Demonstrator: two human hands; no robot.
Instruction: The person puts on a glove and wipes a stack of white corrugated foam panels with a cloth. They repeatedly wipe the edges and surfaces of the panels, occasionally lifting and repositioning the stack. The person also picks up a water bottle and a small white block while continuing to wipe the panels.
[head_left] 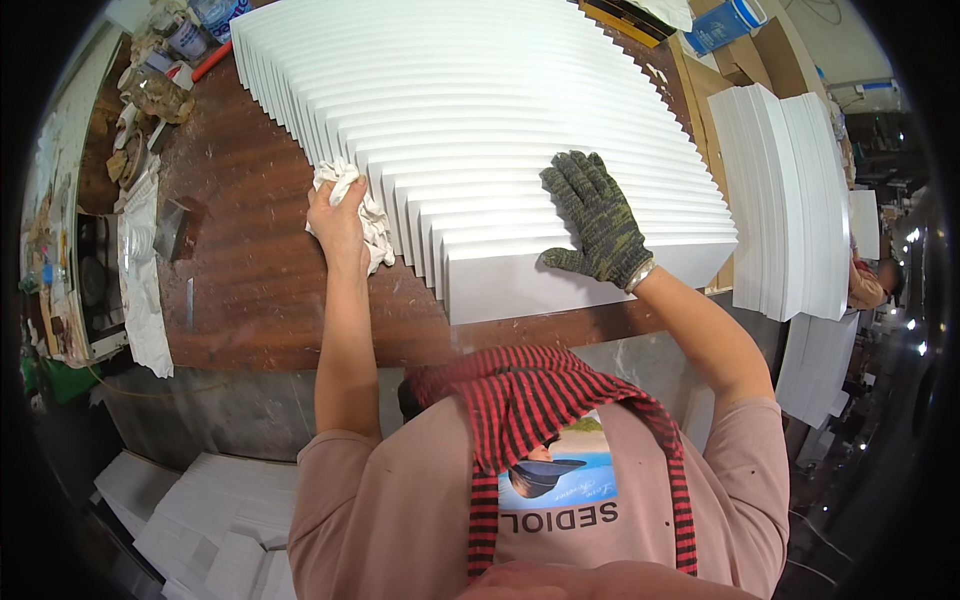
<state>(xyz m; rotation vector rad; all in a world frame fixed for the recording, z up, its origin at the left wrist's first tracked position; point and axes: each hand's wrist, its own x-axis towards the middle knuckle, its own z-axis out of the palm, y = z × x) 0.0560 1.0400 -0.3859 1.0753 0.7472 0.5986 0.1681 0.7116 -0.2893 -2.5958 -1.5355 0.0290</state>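
**Inspector:** Left hand [338,215] first. State?

**Assistant:** Bare and clenched around a crumpled white cloth [362,215]. The cloth is pressed against the stepped left edges of the white sheets [480,130], touching them. Part of the cloth hangs out below and to the right of the fist.

**Inspector:** Right hand [592,215]?

**Assistant:** It wears a dark knitted glove, fingers spread flat, palm down on top of the nearest sheets. It grips nothing; it simply bears on the surface, near the front right corner of the stack.

**Inspector:** Describe the stack itself.

**Assistant:** Many white sheets fanned out in steps, each offset from the next, running from just ahead of both hands away toward the far end of the wooden table [250,280]. The nearest sheet lies between the hands, its front edge close to the table edge.

**Inspector:** Beyond the hands?

**Assistant:** Bare dark wood lies to the left of the left hand. Farther left, a crumpled plastic sheet [140,290] drapes along the table's side, with cluttered jars and tins [160,85] at the far left corner. To the right of the right hand, well apart, stands another squared pile of white sheets [785,200]. Below the table on the left lie more white boards [200,520].
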